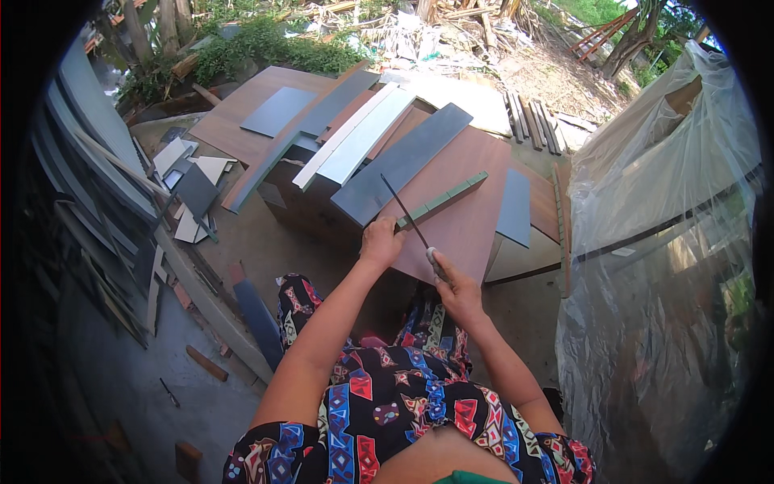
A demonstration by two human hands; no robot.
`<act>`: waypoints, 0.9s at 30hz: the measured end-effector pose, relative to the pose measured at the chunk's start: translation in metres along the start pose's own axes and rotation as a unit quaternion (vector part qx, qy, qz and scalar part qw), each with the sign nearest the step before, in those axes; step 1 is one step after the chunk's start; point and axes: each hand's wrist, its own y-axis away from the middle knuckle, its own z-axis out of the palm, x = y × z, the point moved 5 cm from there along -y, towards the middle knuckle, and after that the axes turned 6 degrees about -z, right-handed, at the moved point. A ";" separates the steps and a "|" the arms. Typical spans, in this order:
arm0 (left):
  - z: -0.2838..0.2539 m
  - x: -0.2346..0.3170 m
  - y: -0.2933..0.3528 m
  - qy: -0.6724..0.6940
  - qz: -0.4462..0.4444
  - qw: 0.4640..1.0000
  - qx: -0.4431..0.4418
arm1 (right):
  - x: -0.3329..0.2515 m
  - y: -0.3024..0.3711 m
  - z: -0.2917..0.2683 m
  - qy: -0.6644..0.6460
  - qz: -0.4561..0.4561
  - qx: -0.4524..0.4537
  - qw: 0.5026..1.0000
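Note:
My right hand point(458, 292) is closed round the handle of a long hand tool with a thin dark shaft point(405, 211), perhaps a screwdriver or a file. The shaft slants up to the left and crosses in front of a narrow greenish strip point(447, 199) with marks along its length. At the near end of this strip, my left hand point(381, 242) is closed on it, fingers bent. Under both lies a reddish-brown board point(459, 169). A dark grey panel point(403, 161) rests just left of the strip.
White strips point(363, 133) and a long grey plank point(322, 113) lie farther left. Offcuts point(193, 185) are heaped on the left floor, near leaning panels point(97, 121). Clear plastic sheeting point(653, 266) hangs at the right. A small tool point(169, 393) lies on the floor at lower left.

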 end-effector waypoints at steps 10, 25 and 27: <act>0.002 -0.004 -0.003 -0.003 -0.003 1.000 -0.005 | -0.005 0.053 -0.019 0.036 0.013 -0.019 0.999; 0.006 0.009 0.000 -0.083 0.044 0.996 0.010 | -0.001 -0.029 0.013 0.084 0.021 -0.024 0.996; 0.006 0.009 -0.001 -0.079 0.039 0.996 -0.003 | 0.004 -0.021 0.014 0.069 0.018 -0.017 0.997</act>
